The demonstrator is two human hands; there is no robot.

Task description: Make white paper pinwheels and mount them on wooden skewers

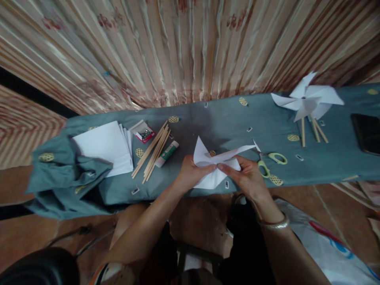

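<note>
A white paper pinwheel (210, 180), with its points folded inward, is held between my two hands above the cloth. My left hand (190, 172) grips its left side, the thumb pressed at the middle. From the right, my right hand (247, 174) pinches it, and that thumb also presses by the centre. The fingers beneath the paper are hidden. Close to my right hand lie scissors (264, 158) with light green handles. On the other side, a green and white glue stick (166, 154) rests against several wooden sticks (152, 152).
A small red and white box of metal pins (144, 132) sits beside a stack of white paper (102, 144). Finished pinwheels (308, 99) on sticks lie at the right, near a black phone (366, 132). A striped curtain (190, 51) hangs behind the cloth-covered table (225, 118).
</note>
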